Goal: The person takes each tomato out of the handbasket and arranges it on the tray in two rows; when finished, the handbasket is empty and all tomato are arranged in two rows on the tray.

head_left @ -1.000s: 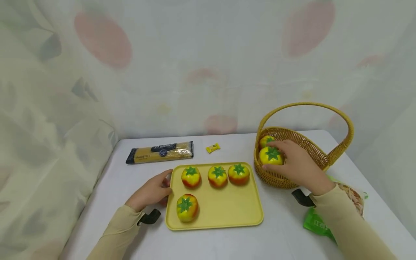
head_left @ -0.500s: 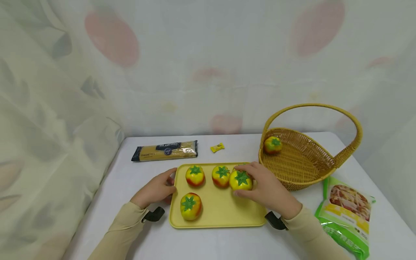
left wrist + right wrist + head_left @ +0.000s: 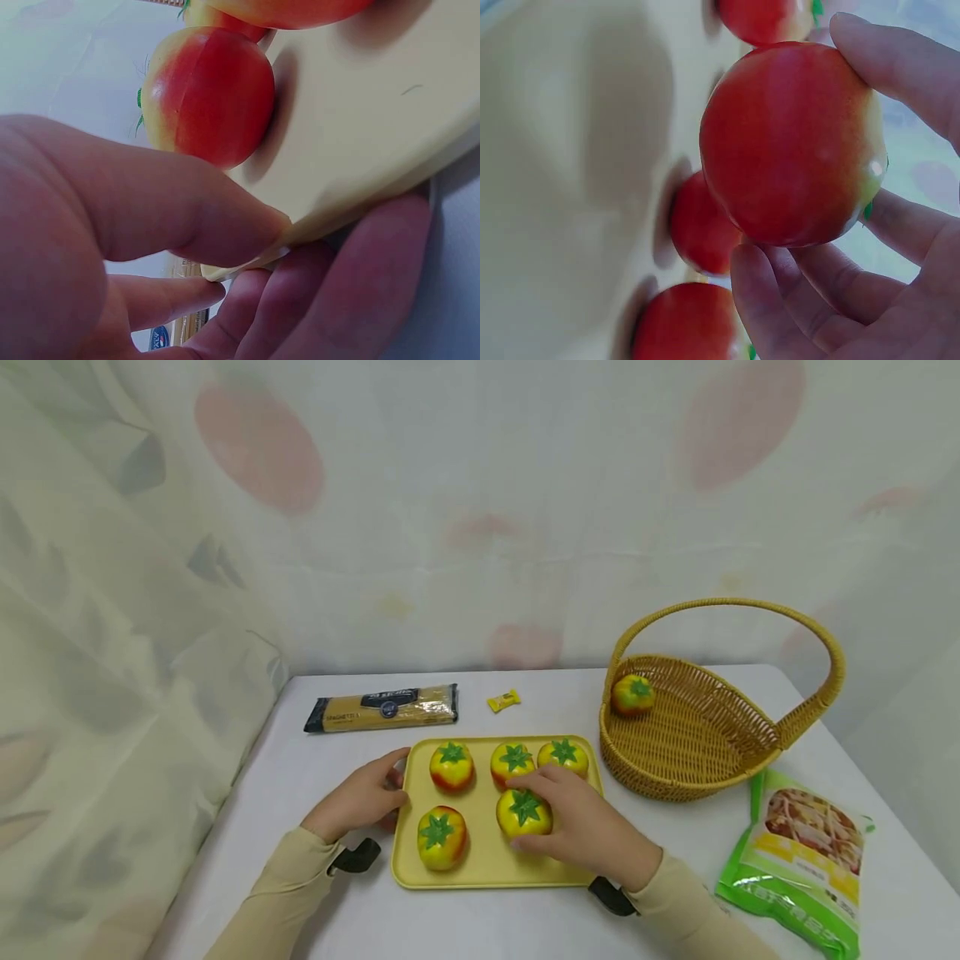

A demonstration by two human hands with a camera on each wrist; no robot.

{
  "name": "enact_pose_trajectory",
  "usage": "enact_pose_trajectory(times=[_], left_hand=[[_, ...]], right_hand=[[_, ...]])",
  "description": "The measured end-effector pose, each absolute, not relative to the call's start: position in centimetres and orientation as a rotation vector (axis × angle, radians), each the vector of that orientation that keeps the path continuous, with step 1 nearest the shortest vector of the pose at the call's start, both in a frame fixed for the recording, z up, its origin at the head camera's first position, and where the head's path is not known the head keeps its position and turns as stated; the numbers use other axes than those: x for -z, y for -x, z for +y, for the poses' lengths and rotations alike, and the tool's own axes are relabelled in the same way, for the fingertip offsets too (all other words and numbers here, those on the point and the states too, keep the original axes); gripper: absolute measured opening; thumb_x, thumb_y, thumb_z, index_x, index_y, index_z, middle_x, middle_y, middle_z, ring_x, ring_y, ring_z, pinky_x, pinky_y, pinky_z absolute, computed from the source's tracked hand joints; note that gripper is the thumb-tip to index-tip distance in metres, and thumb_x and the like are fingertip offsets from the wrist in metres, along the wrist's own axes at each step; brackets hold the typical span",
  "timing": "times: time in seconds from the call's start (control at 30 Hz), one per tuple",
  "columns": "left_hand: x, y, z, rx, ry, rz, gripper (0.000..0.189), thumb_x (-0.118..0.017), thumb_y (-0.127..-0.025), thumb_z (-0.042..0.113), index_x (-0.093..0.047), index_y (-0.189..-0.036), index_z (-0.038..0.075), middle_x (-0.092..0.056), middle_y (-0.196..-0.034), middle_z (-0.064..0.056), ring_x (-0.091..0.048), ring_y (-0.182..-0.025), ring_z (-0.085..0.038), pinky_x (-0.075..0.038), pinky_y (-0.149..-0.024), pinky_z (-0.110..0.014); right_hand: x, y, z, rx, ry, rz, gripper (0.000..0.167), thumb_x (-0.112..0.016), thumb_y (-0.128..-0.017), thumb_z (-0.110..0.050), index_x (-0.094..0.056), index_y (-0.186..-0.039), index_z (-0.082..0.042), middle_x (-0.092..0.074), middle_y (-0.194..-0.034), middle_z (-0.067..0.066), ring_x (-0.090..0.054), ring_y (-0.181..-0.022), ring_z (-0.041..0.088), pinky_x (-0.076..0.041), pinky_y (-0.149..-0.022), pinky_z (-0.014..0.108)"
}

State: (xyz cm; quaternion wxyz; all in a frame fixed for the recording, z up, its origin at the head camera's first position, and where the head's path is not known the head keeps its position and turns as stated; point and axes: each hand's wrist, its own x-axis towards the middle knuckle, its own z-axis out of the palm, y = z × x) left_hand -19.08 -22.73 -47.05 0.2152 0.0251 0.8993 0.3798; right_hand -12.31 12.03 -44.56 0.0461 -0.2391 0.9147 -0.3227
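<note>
My right hand [image 3: 585,827] holds a yellow-and-red tomato [image 3: 521,814] with a green star-shaped top over the right part of the yellow tray [image 3: 487,878]. In the right wrist view, thumb and fingers grip this tomato [image 3: 787,142], and a gap shows between it and the tray. My left hand [image 3: 356,797] pinches the tray's left rim; the left wrist view has the thumb on top of the edge and fingers beneath. Three tomatoes line the tray's back, including one at the left [image 3: 452,767]. Another tomato [image 3: 441,839] sits front left.
At the right back stands a wicker basket [image 3: 675,789] with a tall handle and one tomato [image 3: 632,695] inside. A green-and-yellow food bag [image 3: 806,852] lies before it. Behind the tray are a spaghetti pack [image 3: 382,708] and a small yellow packet [image 3: 503,700].
My right hand has lifted a tomato out of the basket and carried it left over the tray, past the back right tomato. My left hand has stayed on the tray's rim.
</note>
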Motion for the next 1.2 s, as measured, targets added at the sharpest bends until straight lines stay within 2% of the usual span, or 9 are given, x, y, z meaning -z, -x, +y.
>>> enact_pose_trajectory(times=[0.33,0.63,1.2], left_hand=[[46.78,18.95,-22.64,-1.027,-0.066,2.506,0.083,-0.068,-0.093,0.009,-0.036,-0.169,0.013,-0.065,-0.118,-0.016,-0.067,-0.079,-0.023,-0.060,-0.069,-0.035],[46.67,18.90,-22.67,-1.056,-0.081,2.492,0.083,-0.068,-0.093,0.008,-0.035,-0.169,0.011,-0.065,-0.118,-0.017,-0.067,-0.078,-0.024,-0.061,-0.067,-0.035],[46.92,19.14,-22.64,-1.033,-0.076,2.507,0.083,-0.069,-0.094,0.009,-0.035,-0.169,0.012,-0.065,-0.119,-0.017,-0.067,-0.077,-0.023,-0.059,-0.067,-0.034]], right_hand=[[44.94,11.90,11.27,0.943,0.754,2.735,0.069,-0.091,-0.087,-0.041,-0.065,-0.148,-0.022,-0.062,-0.142,0.000,-0.062,-0.121,0.011,-0.056,-0.109,0.044],[45.13,11.79,11.15,0.911,0.755,2.717,0.069,-0.090,-0.087,-0.041,-0.065,-0.149,-0.024,-0.060,-0.151,0.001,-0.060,-0.130,0.015,-0.054,-0.114,0.047],[45.59,11.68,10.93,0.881,0.781,2.680,0.071,-0.089,-0.088,-0.041,-0.063,-0.151,-0.023,-0.059,-0.149,-0.001,-0.060,-0.129,0.016,-0.055,-0.112,0.047]])
